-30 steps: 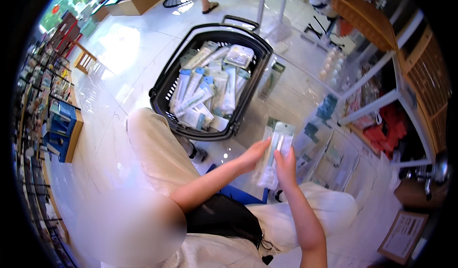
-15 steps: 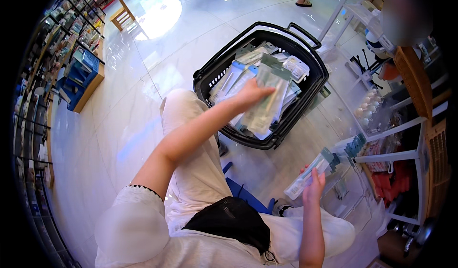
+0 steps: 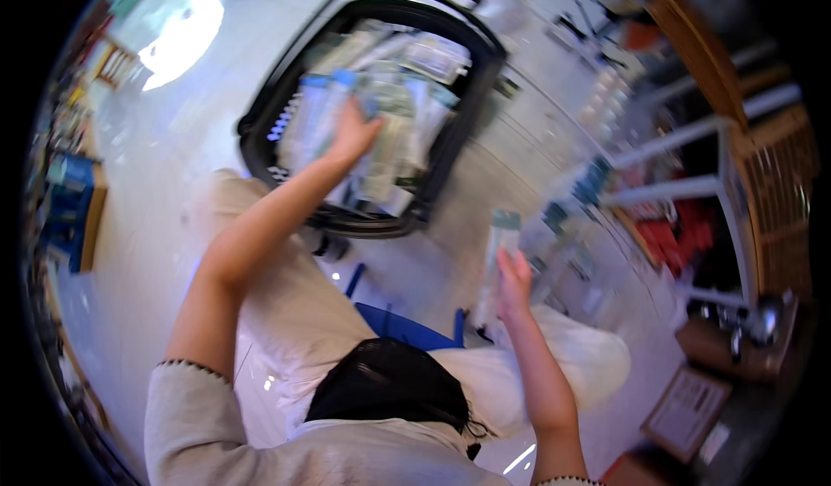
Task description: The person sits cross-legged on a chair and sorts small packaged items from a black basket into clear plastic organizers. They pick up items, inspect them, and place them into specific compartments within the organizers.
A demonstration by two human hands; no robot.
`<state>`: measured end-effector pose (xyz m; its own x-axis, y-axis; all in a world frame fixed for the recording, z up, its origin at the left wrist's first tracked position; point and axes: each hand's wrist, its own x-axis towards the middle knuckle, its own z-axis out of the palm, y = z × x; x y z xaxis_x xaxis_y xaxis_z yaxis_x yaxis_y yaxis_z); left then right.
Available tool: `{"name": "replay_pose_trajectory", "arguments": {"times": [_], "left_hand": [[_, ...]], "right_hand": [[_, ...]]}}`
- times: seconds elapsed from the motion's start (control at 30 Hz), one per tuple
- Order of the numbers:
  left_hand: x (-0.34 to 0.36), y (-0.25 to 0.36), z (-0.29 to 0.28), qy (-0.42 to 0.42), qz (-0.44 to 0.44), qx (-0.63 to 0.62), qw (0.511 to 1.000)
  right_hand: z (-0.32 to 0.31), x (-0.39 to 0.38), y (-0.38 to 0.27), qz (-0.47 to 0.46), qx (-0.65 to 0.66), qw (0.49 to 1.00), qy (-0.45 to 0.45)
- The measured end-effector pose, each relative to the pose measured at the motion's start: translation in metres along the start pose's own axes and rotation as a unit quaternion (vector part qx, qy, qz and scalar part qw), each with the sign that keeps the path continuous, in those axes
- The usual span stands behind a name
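My left hand (image 3: 351, 133) reaches into a black shopping basket (image 3: 490, 62) and is among the flat, clear plastic packets (image 3: 394, 114) heaped there. Blue-topped packets (image 3: 329, 88) lie beside its fingers. Motion smears those fingers, so whether they grip or merely touch a packet is unclear. In my right hand (image 3: 513, 280) is a slim clear packet with a green top (image 3: 505, 221), held upright above my bent leg. The packet's contents are too blurred to make out.
A small blue stool (image 3: 402, 328) shows between my legs. White rack frames (image 3: 666, 193) stand on the right, with green-topped packets (image 3: 593, 181) beside them. Cardboard boxes (image 3: 686, 411) sit at the lower right. A blue bin (image 3: 71, 205) and shelves line the left.
My view has swung, shifting the basket up and left. The packet my left hand held above the heap now appears down among the others. My right hand has turned its packet more upright.
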<state>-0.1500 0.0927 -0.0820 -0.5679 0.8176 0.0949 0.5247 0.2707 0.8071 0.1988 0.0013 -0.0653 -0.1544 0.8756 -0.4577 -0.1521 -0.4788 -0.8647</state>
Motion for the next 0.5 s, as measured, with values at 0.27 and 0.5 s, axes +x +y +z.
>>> {"name": "replay_pose_trajectory", "arguments": {"times": [0.27,0.5], "left_hand": [[-0.128,0.109,-0.016,-0.393,0.181,-0.192,0.881],[-0.158,0.114,0.012,-0.650,-0.154,-0.262,0.696]], "right_hand": [[0.017,-0.011,-0.022,-0.029,0.102,0.991,-0.078],[-0.003,0.006,-0.055,-0.376,-0.374,0.846,-0.052]]}}
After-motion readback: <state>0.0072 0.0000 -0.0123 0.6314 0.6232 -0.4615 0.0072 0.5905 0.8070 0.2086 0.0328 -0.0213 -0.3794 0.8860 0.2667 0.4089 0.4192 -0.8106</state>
